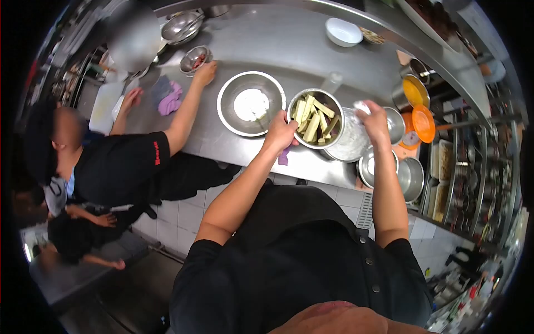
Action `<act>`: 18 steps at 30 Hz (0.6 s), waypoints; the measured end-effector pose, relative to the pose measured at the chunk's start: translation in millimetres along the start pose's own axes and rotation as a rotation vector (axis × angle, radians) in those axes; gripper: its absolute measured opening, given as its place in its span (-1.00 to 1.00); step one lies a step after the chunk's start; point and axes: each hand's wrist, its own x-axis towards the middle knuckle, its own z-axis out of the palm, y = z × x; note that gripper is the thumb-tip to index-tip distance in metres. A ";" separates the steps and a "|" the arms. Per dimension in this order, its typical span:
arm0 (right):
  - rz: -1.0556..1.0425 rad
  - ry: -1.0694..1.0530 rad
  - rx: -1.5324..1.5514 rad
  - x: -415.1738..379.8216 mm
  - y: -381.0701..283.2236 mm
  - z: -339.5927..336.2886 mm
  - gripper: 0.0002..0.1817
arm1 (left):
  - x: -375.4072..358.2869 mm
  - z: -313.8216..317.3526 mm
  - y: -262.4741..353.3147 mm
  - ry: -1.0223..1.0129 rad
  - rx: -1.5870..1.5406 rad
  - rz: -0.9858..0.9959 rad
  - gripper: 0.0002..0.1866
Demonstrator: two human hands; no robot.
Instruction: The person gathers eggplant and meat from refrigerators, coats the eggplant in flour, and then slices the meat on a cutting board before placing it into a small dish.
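Note:
My left hand (282, 132) grips the rim of a steel bowl (338, 133) filled with cut eggplant sticks (313, 127), pale with some dark skin. The bowl is tilted slightly and overlaps a container of white powder (349, 139) on its right. Above that powder, my right hand (375, 121) is closed around a white clump that looks like the same powder; its fingers are partly hidden. To the left, a wide steel basin (225, 114) stands close to the eggplant bowl, with a bright shine at its bottom.
A co-worker's hand (206, 73) reaches to a small bowl (193, 60) at left, near a purple cloth (171, 99). Steel pots (410, 179) and an orange container (424, 123) crowd the right. A white bowl (344, 32) stands at the back; a clear cup (332, 82) is nearer.

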 end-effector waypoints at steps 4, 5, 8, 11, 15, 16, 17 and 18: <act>-0.170 -0.126 -0.181 -17.5 -89.3 26.6 -0.58 | 13.1 7.9 14.5 -0.078 0.024 -0.020 -0.78; -0.238 -0.067 -0.208 -14.8 -90.2 37.0 -0.61 | 16.2 11.9 19.4 -0.082 0.049 -0.014 -0.78; -0.219 -0.063 -0.225 -16.6 -121.7 35.7 -0.63 | 25.6 24.3 14.3 -0.091 0.040 0.027 -0.79; -0.303 0.038 -0.275 0.1 -108.1 36.1 -0.60 | 36.0 31.4 6.3 -0.110 0.005 0.057 -0.80; -0.322 0.121 -0.180 -12.5 -89.9 35.0 -0.56 | 35.1 35.1 -0.3 -0.091 -0.030 0.048 -0.78; -0.404 0.047 -0.230 -15.6 -72.0 42.2 -0.57 | 36.4 34.4 0.0 -0.077 -0.043 0.039 -0.79; -0.483 -0.025 -0.281 -20.0 -63.0 45.9 -0.57 | 37.8 33.4 0.7 -0.066 -0.056 0.030 -0.78; -0.482 -0.061 -0.280 -28.1 -68.3 45.9 -0.56 | 39.1 32.8 0.1 -0.059 -0.059 0.037 -0.78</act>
